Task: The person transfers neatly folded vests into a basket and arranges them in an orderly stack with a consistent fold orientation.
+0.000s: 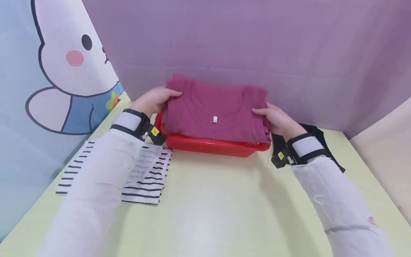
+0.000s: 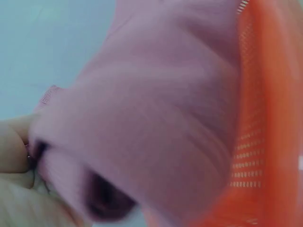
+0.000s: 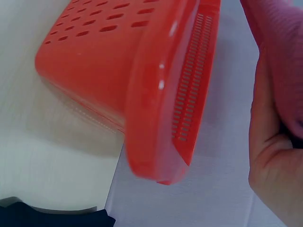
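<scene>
A folded magenta shirt [image 1: 221, 103] with a small white neck label is held up over a red perforated basket [image 1: 208, 145]. My left hand [image 1: 156, 99] grips its left side, thumb on the front face. At the right side, my right hand [image 1: 277, 116] pinches it the same way. In the left wrist view, the rolled fold of the shirt [image 2: 142, 109] lies against the left palm. The right wrist view has the right hand [image 3: 272, 137] beside the basket's end rim [image 3: 151, 109], the shirt above that rim. The shirt hides most of the basket's inside.
A black-and-white striped cloth [image 1: 144, 178] lies on the pale table [image 1: 218, 207] at left, partly under my left forearm. Behind my right wrist is a black garment [image 1: 316, 137]. A purple curtain [image 1: 224, 39] hangs behind the basket, and a cartoon-printed cloth [image 1: 54, 71] at left.
</scene>
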Tool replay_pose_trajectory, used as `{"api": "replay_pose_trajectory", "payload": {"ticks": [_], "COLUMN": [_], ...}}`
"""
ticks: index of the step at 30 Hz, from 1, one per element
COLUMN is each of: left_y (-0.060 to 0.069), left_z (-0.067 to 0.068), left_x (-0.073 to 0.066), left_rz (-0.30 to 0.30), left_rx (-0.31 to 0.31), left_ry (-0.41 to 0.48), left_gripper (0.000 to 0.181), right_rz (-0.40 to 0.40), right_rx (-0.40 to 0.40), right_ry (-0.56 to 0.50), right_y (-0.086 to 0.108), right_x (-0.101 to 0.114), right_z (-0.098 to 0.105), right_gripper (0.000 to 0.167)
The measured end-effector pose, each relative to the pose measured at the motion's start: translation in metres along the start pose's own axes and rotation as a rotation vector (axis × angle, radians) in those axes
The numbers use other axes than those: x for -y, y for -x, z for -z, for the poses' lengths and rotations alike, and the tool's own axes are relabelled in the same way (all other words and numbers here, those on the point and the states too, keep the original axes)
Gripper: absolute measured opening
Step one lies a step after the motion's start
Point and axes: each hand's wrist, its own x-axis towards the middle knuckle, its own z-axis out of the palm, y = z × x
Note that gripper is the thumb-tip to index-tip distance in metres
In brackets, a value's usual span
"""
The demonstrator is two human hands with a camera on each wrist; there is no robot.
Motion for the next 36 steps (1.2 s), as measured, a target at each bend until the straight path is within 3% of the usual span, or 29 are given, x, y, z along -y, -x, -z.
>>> {"api": "replay_pose_trajectory", "payload": {"ticks": [5,10,22,30,36], "left_y": [-0.004,-0.012,-0.032,-0.031,-0.032], "left_z": [0.004,0.007,0.008,0.004,0.004], "left_x": [-0.005,-0.002,0.002,0.006,0.005], "left_rz": [-0.021,-0.03,-0.026,-0.067,-0.106], "left_rx": [-0.017,-0.064,-0.154,-0.176,-0.205], "left_ry": [0.061,0.033,-0.012,-0.087,-0.07], "left_gripper": [0.034,0.049,0.05,0.05,0.049], "right_rz": [0.059,0.069,0.011,-0.024,0.007], "right_rx": [-0.027,-0.027,-0.039,-0.023,0.002], "right_ry": [-0.042,-0.078,-0.108,-0.099,-0.1], "right_y": [-0.006,-0.013,-0.038,-0.041,-0.039], "right_x": [0.006,0.008,0.006,0.009,0.022], "right_z": [0.001,0.001,0.0,0.001,0.001], "right_gripper": [0.053,0.05,0.047,0.05,0.05]}}
